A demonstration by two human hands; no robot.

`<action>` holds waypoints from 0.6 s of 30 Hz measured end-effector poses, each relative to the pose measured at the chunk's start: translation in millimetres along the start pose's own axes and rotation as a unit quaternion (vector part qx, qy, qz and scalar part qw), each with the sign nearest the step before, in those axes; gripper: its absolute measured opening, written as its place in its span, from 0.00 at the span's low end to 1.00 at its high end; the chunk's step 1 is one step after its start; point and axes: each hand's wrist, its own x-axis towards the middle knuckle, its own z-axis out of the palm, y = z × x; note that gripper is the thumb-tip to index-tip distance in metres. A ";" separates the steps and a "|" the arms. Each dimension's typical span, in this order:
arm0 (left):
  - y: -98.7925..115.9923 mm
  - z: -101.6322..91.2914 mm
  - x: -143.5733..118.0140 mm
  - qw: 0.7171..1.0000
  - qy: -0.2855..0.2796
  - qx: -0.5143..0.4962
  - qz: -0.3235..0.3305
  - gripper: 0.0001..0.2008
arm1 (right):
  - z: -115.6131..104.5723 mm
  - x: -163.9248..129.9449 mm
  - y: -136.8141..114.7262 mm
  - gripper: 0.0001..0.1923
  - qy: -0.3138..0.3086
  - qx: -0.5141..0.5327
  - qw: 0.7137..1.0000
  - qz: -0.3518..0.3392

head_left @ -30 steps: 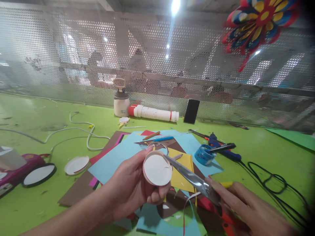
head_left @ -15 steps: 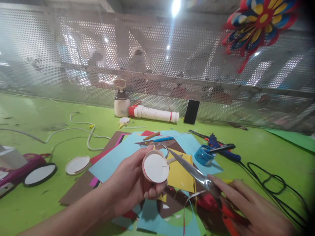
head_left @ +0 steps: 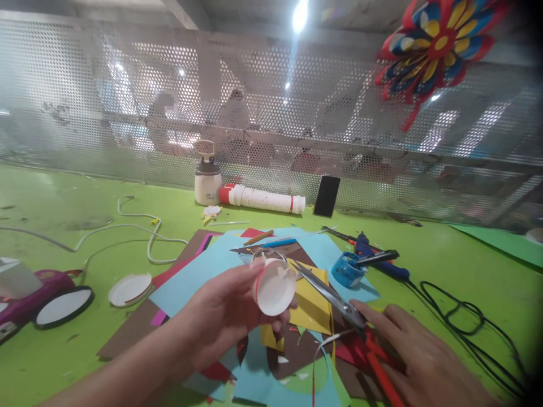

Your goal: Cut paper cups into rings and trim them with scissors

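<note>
— What have you got in your hands, looking down from the head camera?

— My left hand is curled round a small paper cup, fingers wrapped on its wall, the white bottom turned toward me. My right hand is closed on the red handles of the scissors, whose blades stand slightly apart, tips touching the cup's rim

— How does that cup feel to handle?

— Light and thin, I'd say, easy to crush. I judge it best held around the wall near the stiffer bottom, gently, since the cut rim looks floppy

— What lies around your hands?

— Under them, a heap of coloured paper sheets, with a yellow sheet just behind the cup. Beyond my right hand sit a blue tape roll and a glue gun, its black cord looping to the right. Left of my left hand lie a white lid and a toy car. Far ahead, a white bottle, a stack of cups and a phone

— Anything in the way?

— Loose paper strips below the scissors could snag the blades
</note>
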 end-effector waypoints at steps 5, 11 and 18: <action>-0.8 -3.6 1.7 0.991 -0.008 0.126 0.051 0.22 | -2.3 5.1 -2.7 0.27 -0.007 0.020 1.000 0.009; -6.8 -2.1 4.4 0.914 0.085 0.364 0.156 0.25 | -10.3 9.9 -2.6 0.24 -0.054 0.158 0.980 0.112; -11.1 -5.6 3.8 0.852 0.087 0.452 0.251 0.23 | -23.2 13.7 -17.9 0.20 0.018 0.262 0.957 0.121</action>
